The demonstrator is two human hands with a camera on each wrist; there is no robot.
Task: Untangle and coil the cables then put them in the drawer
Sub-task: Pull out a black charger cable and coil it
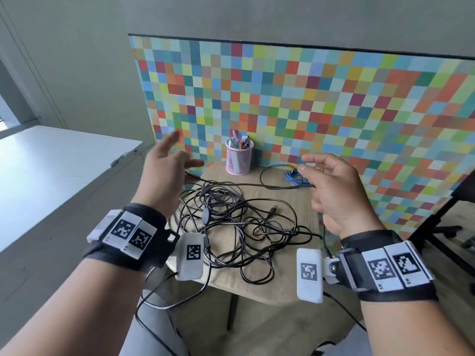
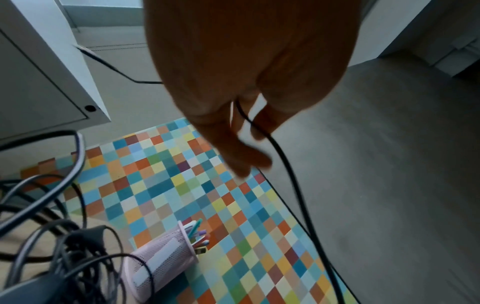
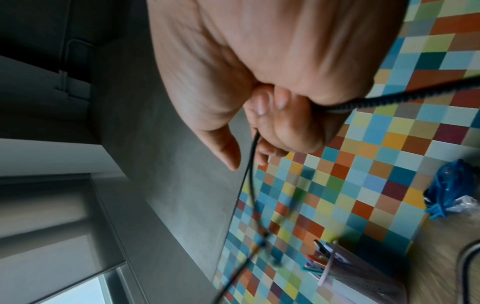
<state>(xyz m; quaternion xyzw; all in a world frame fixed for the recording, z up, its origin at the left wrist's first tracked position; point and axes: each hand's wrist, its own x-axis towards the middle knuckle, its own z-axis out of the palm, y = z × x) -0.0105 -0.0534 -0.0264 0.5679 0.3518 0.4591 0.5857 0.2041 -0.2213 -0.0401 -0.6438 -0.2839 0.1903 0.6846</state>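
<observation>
Left hand (image 1: 164, 176) and right hand (image 1: 336, 191) each pinching one thin black cable (image 1: 257, 185) stretched between them, above tangled black cables (image 1: 239, 227) on the wooden counter (image 1: 290, 201).

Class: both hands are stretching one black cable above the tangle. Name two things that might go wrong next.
1. The black cable held between the left hand and right hand passes close to the pink pen cup; pulling may topple it.
2. It may still run into the tangled pile, so tugging could tighten knots.
</observation>
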